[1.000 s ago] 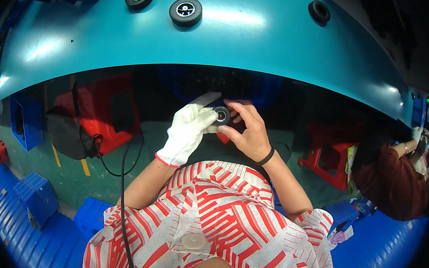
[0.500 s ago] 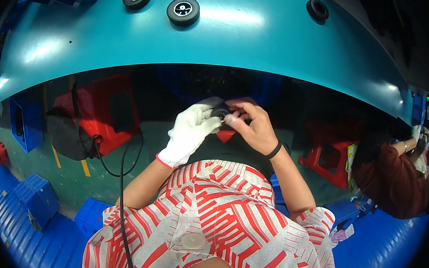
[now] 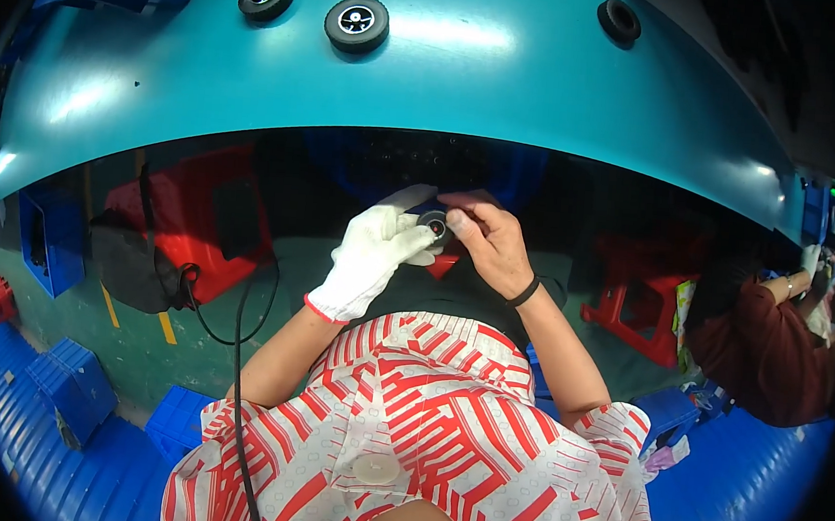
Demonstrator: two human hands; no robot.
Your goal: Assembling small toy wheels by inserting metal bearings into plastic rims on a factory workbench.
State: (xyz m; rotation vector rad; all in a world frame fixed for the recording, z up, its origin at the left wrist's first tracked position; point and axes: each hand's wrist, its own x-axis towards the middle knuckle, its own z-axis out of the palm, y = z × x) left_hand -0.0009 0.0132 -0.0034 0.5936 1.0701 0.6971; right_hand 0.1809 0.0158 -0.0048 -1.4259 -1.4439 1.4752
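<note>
Between my hands, beyond my lap and below the table edge, is a small black wheel (image 3: 435,226) with a pale ring around its centre. My left hand (image 3: 380,243), in a white knitted glove, is closed on its left side, the gloved thumb lying over the near face. On the other side, the bare thumb and curled fingers of my right hand (image 3: 492,246) grip the rim. Parts of the wheel are hidden behind the fingers.
On the teal table (image 3: 256,75) lie several black wheels (image 3: 357,24), with another black wheel (image 3: 619,20) at the far right. Red stools (image 3: 198,216) stand left and right. Blue crates (image 3: 70,381) and a cable (image 3: 238,364) are at left; a co-worker's sleeve (image 3: 770,343) shows at right.
The wheel has tilted so that its ringed face shows more. My right thumb has shifted from its near side toward its right edge; the left hand still holds it.
</note>
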